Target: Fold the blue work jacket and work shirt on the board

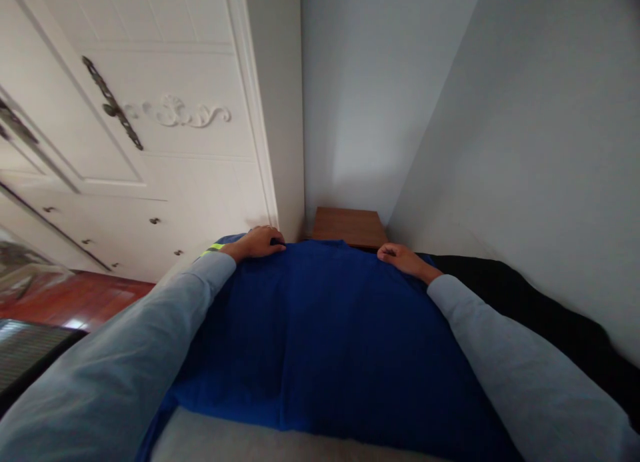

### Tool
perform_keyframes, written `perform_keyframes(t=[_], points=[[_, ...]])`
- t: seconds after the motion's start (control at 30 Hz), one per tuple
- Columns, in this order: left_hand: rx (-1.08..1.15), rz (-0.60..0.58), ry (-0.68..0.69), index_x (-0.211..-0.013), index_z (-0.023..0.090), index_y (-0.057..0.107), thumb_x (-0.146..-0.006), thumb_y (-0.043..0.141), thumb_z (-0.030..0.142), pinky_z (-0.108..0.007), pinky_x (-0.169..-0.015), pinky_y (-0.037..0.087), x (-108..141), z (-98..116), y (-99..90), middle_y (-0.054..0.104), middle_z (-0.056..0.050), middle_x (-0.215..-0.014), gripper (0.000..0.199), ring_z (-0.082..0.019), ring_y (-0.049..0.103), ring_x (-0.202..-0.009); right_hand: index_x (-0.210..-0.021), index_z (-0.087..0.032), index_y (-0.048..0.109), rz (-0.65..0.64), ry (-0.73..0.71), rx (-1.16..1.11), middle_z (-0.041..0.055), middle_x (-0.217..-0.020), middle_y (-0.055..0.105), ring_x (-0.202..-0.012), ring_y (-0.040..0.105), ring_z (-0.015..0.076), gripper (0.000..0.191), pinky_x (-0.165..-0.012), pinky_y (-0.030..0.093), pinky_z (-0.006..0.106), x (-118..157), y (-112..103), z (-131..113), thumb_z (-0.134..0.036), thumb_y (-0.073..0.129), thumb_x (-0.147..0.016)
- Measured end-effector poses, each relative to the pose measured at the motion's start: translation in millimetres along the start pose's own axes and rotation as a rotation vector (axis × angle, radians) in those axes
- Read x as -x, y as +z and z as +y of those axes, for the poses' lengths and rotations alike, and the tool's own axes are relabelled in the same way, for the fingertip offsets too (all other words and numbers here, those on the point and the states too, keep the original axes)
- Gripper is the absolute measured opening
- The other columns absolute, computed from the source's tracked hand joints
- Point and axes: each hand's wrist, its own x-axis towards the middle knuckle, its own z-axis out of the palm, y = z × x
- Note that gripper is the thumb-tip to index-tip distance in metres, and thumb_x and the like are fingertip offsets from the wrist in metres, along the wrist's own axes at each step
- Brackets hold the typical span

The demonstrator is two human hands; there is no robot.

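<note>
Pale grey walls (540, 149) meet in a corner beside a tall white wardrobe (200, 69), whose carved panel and dark metal handle (113, 105) are seen on the left. Reddish flooring (113, 292) is glimpsed below its drawers. Across the foreground, a large blue cloth (330, 335) is laid over a pale surface (250, 442), which is left uncovered along the near edge; whether this is a bed cannot be told. The cloth's far edge is held at 2 places, and it appears to be in the course of being straightened. Near the left end, that edge is pinched by the left hand (259, 242), its fingers closed with blue fabric showing between thumb and fingertips. Toward the other end, it is gripped by the right hand (400, 259), whose fingers are curled shut. Any further adjustment would seem to call for an even pull from both hands, since a fold runs down the middle. Black fabric (500, 282) is bunched beside the right forearm and could be caught by a sideways sweep. Just beyond the far edge, a brown wooden top (350, 225) is set in the corner, where reach is limited by the wardrobe and walls. Smallest, a yellow-green strip (215, 247) is seen beside the left wrist.
</note>
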Motion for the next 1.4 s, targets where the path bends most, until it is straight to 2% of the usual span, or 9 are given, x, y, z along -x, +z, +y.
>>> perform_keyframes(t=[0.1, 0.3, 0.53, 0.67, 0.77, 0.9, 1.03, 1.23, 1.4], points=[[-0.059, 0.024, -0.072, -0.101, 0.023, 0.075, -0.092, 0.048, 0.034, -0.031, -0.089, 0.051, 4.8, -6.0, 0.6, 0.079, -0.005, -0.106, 0.031, -0.022, 0.071, -0.099, -0.082, -0.021, 0.068, 0.003, -0.011, 0.023, 0.0082, -0.091, 0.074, -0.086, 0.067, 0.0242, 0.025, -0.087, 0.052, 0.040, -1.4, 0.5, 1.1, -0.044, 0.058, -0.085], [-0.230, 0.190, -0.186, -0.108, 0.015, 0.072, -0.100, 0.037, 0.036, -0.050, -0.100, 0.044, 15.7, 13.6, 10.8, 0.072, -0.019, -0.116, 0.042, -0.034, 0.062, -0.115, -0.084, -0.020, 0.069, 0.033, -0.019, 0.086, 0.0086, -0.091, 0.074, -0.087, 0.068, 0.0244, 0.024, -0.084, 0.052, 0.038, -0.3, 6.5, 0.1, -0.041, 0.057, -0.087], [-0.261, 0.283, -0.350, -0.129, 0.013, 0.061, -0.105, 0.029, 0.044, -0.047, -0.106, 0.044, 41.9, 28.9, -22.3, 0.061, -0.019, -0.139, 0.050, -0.032, 0.056, -0.131, -0.093, -0.020, 0.070, 0.109, -0.072, 0.344, 0.0123, -0.100, 0.073, -0.097, 0.067, 0.0264, 0.020, -0.094, 0.051, 0.042, 10.5, 13.1, -11.2, -0.029, 0.052, -0.093], [-0.219, 0.203, -0.179, -0.141, 0.011, 0.053, -0.104, 0.031, 0.052, -0.046, -0.120, 0.031, 75.0, 57.0, -33.6, 0.051, -0.020, -0.153, 0.059, -0.031, 0.040, -0.147, -0.121, -0.016, 0.067, 0.213, -0.039, 0.472, 0.0202, -0.121, 0.068, -0.114, 0.063, 0.0333, 0.034, -0.103, 0.047, 0.049, 18.2, 19.8, -47.2, -0.029, 0.048, -0.097], [-0.169, 0.165, -0.028, -0.148, 0.013, 0.047, -0.103, 0.031, 0.058, -0.048, -0.125, 0.025, 93.8, 93.4, -24.2, 0.045, -0.019, -0.158, 0.066, -0.031, 0.033, -0.152, -0.134, -0.016, 0.061, 0.237, -0.168, 0.411, 0.0202, -0.133, 0.064, -0.126, 0.058, 0.0357, 0.046, -0.111, 0.042, 0.054, 23.9, 45.2, -95.4, -0.042, 0.042, -0.101], [-0.153, 0.075, 0.095, -0.154, 0.010, 0.040, -0.103, 0.028, 0.061, -0.049, -0.127, 0.018, 98.1, 130.5, 1.2, 0.037, -0.020, -0.163, 0.073, -0.030, 0.022, -0.156, -0.148, -0.023, 0.052, 0.084, -0.388, 0.346, 0.0142, -0.153, 0.053, -0.142, 0.046, 0.0339, 0.057, -0.119, 0.034, 0.056, 29.2, 98.2, -154.1, -0.055, 0.039, -0.102], [-0.150, -0.027, 0.001, -0.156, 0.002, 0.032, -0.104, 0.027, 0.057, -0.048, -0.127, 0.019, 101.2, 119.0, 18.7, 0.032, -0.022, -0.165, 0.076, -0.031, 0.022, -0.156, -0.153, -0.019, 0.046, -0.080, -0.369, 0.423, 0.0169, -0.162, 0.040, -0.151, 0.034, 0.0348, 0.067, -0.123, 0.025, 0.059, 37.1, 127.6, -159.8, -0.061, 0.033, -0.102], [-0.150, -0.023, -0.150, -0.152, 0.003, 0.041, -0.102, 0.031, 0.054, -0.048, -0.126, 0.022, 139.1, 60.4, 10.2, 0.037, -0.023, -0.162, 0.073, -0.032, 0.026, -0.155, -0.156, -0.017, 0.040, -0.113, -0.068, 0.488, 0.0177, -0.166, 0.031, -0.156, 0.023, 0.0334, 0.074, -0.125, 0.019, 0.059, 61.2, 89.4, -102.5, -0.064, 0.028, -0.101], [-0.015, 0.191, -0.208, -0.146, 0.010, 0.049, -0.100, 0.028, 0.059, -0.048, -0.123, 0.031, 196.8, 57.8, -23.5, 0.049, -0.020, -0.156, 0.071, -0.031, 0.040, -0.148, -0.152, -0.011, 0.044, 0.061, 0.077, 0.457, 0.0243, -0.161, 0.039, -0.152, 0.031, 0.0402, 0.077, -0.122, 0.025, 0.064, 95.4, 36.4, -82.2, -0.064, 0.035, -0.097]])
